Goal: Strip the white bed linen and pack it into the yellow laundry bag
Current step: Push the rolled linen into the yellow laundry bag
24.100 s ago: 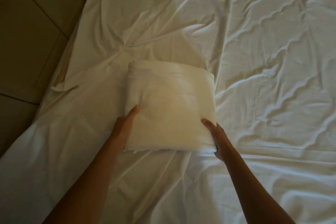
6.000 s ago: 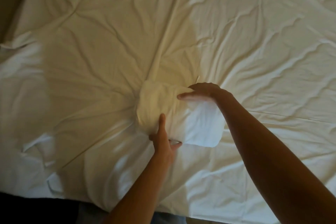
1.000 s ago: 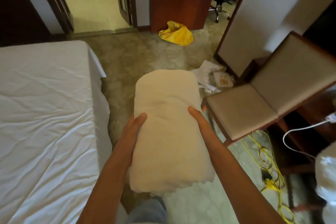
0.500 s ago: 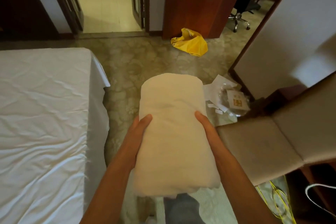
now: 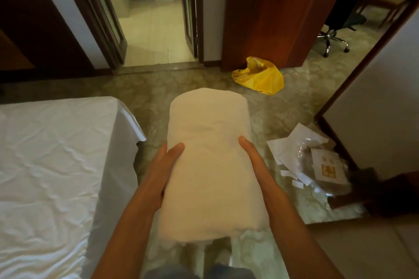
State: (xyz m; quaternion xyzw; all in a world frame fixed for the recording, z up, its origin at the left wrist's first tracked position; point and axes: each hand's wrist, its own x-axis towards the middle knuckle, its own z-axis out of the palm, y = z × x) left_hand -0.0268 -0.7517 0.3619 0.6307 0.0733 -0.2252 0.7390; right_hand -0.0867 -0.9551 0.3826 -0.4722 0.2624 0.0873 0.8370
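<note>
A person is carrying a folded bundle of white linen (image 5: 209,165) out in front of the body, above a marbled green floor (image 5: 158,88). The left hand (image 5: 158,172) is lying along the bundle's left side, its thumb resting on top and the remaining fingers going underneath, out of sight, so how far they are curling cannot be told. The right hand (image 5: 260,170) is mirroring it on the right side, thumb laid flat along the upper edge and the other fingers hidden below the cloth. Together the two hands are clasping the bundle between them, with its long axis pointing away from the person. The yellow laundry bag (image 5: 260,77) is lying crumpled on the floor well ahead of the bundle, just beside the foot of a reddish wooden door (image 5: 272,13). To the left, a bed (image 5: 52,165) is showing a wrinkled white sheet that is still covering it and draping over the near corner. To the right, papers and clear plastic wrapping (image 5: 310,158) are lying scattered on the floor beside a white wall (image 5: 381,102). An office chair (image 5: 335,31) is standing beyond the door.
</note>
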